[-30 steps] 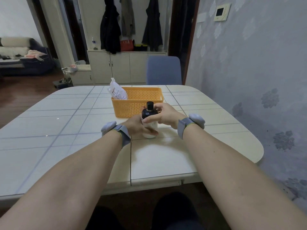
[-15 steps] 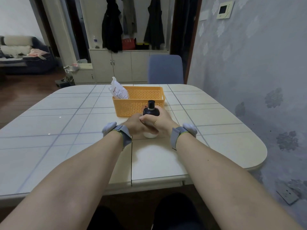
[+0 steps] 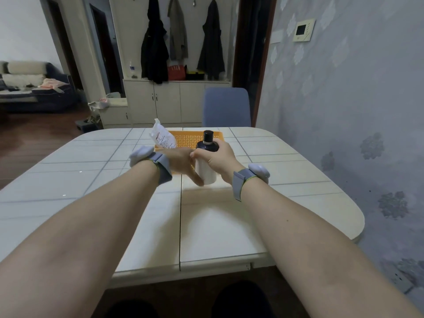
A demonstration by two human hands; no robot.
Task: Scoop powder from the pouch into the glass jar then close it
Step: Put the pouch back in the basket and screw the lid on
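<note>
A glass jar (image 3: 205, 171) with a white body and a dark knobbed lid stands on the table in front of an orange basket (image 3: 191, 139). My right hand (image 3: 219, 157) grips the jar round its dark upper part, fingers curled over it. Left of the jar, my left hand (image 3: 183, 162) is blurred, its fingers stretched towards the jar's lower left side and touching it near the base. A white printed pouch (image 3: 161, 137) leans upright at the basket's left end.
The white tiled table (image 3: 206, 226) has a seam down its middle and a rounded right edge near the patterned wall. A blue chair (image 3: 226, 106) stands behind the far edge. Both wrists wear grey bands.
The camera tilted up. My left hand let go of the jar's base and slid left, fingers straightening. My right hand kept hold of the jar's top, and more of the white body shows.
</note>
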